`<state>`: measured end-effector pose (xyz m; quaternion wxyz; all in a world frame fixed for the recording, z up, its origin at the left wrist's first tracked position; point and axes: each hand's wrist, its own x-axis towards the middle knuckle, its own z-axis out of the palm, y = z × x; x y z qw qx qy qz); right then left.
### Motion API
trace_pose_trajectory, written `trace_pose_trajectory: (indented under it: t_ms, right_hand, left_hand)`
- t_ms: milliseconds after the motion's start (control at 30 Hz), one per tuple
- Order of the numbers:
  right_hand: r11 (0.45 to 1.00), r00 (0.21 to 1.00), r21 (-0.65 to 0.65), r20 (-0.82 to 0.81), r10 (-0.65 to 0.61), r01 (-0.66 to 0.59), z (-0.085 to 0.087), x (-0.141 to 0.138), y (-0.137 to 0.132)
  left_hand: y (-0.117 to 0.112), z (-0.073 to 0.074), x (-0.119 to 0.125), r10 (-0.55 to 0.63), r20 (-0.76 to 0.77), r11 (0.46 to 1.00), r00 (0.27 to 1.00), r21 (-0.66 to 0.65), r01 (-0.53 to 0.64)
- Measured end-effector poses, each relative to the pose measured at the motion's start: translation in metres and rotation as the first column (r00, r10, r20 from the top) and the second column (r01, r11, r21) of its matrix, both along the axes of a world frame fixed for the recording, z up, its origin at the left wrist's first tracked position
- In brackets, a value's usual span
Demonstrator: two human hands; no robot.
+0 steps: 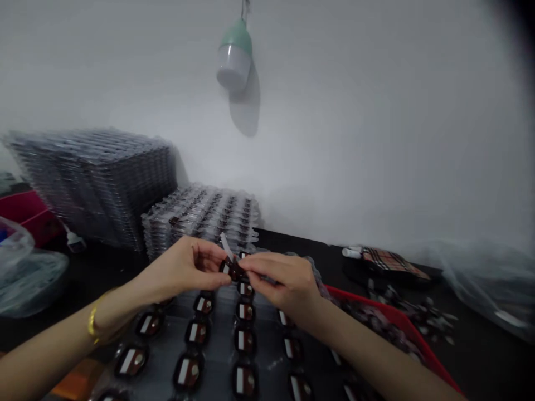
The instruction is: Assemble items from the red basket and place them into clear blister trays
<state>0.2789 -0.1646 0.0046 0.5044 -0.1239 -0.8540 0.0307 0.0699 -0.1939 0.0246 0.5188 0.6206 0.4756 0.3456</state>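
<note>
Tray [219,359] lies beneath left hand [186,267] and right hand [288,281], both pinching one small brown piece [234,270].

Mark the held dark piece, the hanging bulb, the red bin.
dark piece [233,269], head view, its middle
hanging bulb [233,65], head view, white lower half
red bin [418,340], head view, right rim

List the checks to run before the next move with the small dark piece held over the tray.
1. The small dark brown piece is pinched between both hands: ok.
2. The left hand grip on it is secure: cannot tell, blurred.
3. The right hand fingertips touch it: ok.
4. The clear plastic tray lies under the hands: ok.
5. An empty pocket is free in that tray: cannot tell.
6. The red plastic bin sits close beside the right forearm: ok.
</note>
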Motion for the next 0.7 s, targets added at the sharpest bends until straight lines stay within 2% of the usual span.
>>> trace_pose_trajectory:
  t_ms: [200, 367, 700]
  right_hand:
    - [0.993, 0.995, 0.122, 0.102, -0.010, -0.003, -0.004, 0.001, -0.002]
    - [0.994, 0.990, 0.105, 0.136, 0.019, -0.034, -0.004, 0.003, -0.004]
    - [0.987, 0.986, 0.159, 0.160, -0.040, 0.014, -0.007, 0.005, -0.005]
  left_hand:
    - [-0.012, 0.002, 0.000, 0.030, 0.014, 0.999, 0.999, 0.033, -0.030]
    - [-0.014, 0.000, -0.003, 0.019, 0.047, 0.999, 0.999, 0.031, -0.020]
    - [-0.006, -0.008, -0.007, -0.001, 0.132, 0.999, 0.991, -0.045, 0.007]
